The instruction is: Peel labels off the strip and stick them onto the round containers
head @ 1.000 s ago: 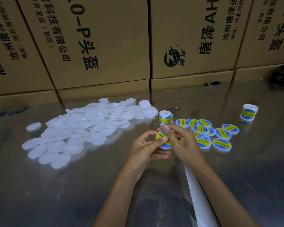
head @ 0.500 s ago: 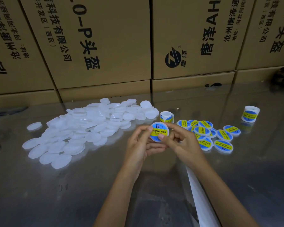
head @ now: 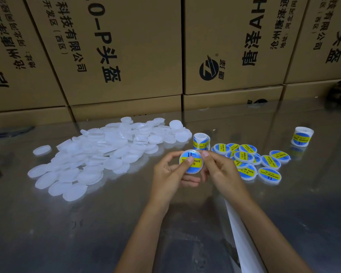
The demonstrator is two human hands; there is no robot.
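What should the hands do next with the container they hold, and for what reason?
Probably set the held container down with the labelled containers on the right. Its blue and yellow label already covers the face, and the left hand has its thumb pressing on it while the right hand pinches the rim. The unlabelled white containers wait on the left.

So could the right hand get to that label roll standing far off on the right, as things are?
Probably not right away. The right hand is busy, holding the labelled container together with the left hand. The far roll stands alone on the bare table, so nothing blocks the path.
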